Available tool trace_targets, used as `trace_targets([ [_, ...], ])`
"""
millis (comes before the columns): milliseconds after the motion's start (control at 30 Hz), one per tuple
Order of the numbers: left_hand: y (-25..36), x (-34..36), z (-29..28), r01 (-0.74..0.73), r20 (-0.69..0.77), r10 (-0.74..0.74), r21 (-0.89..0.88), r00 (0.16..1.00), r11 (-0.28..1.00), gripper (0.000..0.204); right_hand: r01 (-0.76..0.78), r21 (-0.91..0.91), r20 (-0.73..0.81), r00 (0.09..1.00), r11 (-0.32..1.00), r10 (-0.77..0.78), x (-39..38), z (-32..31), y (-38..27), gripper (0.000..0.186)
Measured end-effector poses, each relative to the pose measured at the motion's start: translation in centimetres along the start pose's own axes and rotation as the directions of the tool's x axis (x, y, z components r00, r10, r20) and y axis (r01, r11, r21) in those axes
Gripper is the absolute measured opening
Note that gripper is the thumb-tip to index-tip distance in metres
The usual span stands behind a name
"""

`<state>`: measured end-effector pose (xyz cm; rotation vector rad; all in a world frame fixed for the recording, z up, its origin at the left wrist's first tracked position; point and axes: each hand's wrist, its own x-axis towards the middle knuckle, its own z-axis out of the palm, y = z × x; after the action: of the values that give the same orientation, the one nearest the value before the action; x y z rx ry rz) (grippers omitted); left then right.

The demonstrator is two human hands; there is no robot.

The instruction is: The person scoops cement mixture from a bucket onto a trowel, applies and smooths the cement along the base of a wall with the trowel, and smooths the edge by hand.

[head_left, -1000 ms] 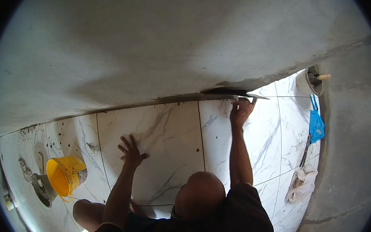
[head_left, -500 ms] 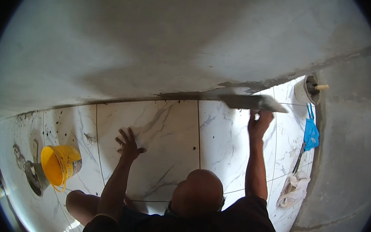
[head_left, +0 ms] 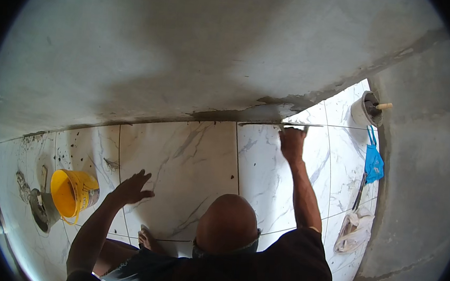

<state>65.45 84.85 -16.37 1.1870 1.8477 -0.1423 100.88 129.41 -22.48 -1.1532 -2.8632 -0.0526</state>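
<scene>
My right hand (head_left: 292, 143) is closed round the handle of a plastering trowel (head_left: 255, 124). Its long, thin blade shows edge-on, low against the grey plastered wall (head_left: 189, 53), where a darker damp strip of mortar (head_left: 259, 113) runs along the wall's foot. My left hand (head_left: 134, 187) is held over the marbled white floor tiles (head_left: 180, 171), fingers stretched out and holding nothing. I cannot tell whether it touches the tiles. The trowel's handle is mostly hidden by my fingers.
To the left are a yellow bucket (head_left: 90, 189) and a grey mortar-stained container (head_left: 45, 212). A grey bucket (head_left: 360, 112) with mortar and a wooden-handled tool stands at right, near a blue cloth-like item (head_left: 373, 165) and a clear plastic bag (head_left: 352, 235). Crumbs lie on the left tiles.
My right hand has shifted left, and the trowel has turned from showing its flat blade to edge-on against the wall. My left hand has drawn back from the tile toward me and left.
</scene>
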Motion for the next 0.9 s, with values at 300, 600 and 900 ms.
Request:
trace_targets([
  [300, 9.1, -6.1, -1.5, -0.210, -0.011, 0.210, 0.056, 0.978, 0.976, 0.082, 0.013, 0.026, -0.459, 0.889, 1.000, 0.000, 2.7, -2.4, 5.9, 0.022],
  [600, 8.3, -4.7, -0.6, -0.189, 0.000, 0.191, 0.147, 0.982, 0.971, 0.079, 0.014, 0.104, -0.615, 0.787, 0.994, 0.053, 1.2, -7.6, 5.7, 0.016],
  [900, 8.3, -4.1, -0.2, -0.179, 0.003, 0.182, 0.181, 0.983, 0.967, 0.078, 0.023, 0.034, -0.449, 0.893, 0.999, -0.006, 3.0, 1.1, 5.8, 0.021],
])
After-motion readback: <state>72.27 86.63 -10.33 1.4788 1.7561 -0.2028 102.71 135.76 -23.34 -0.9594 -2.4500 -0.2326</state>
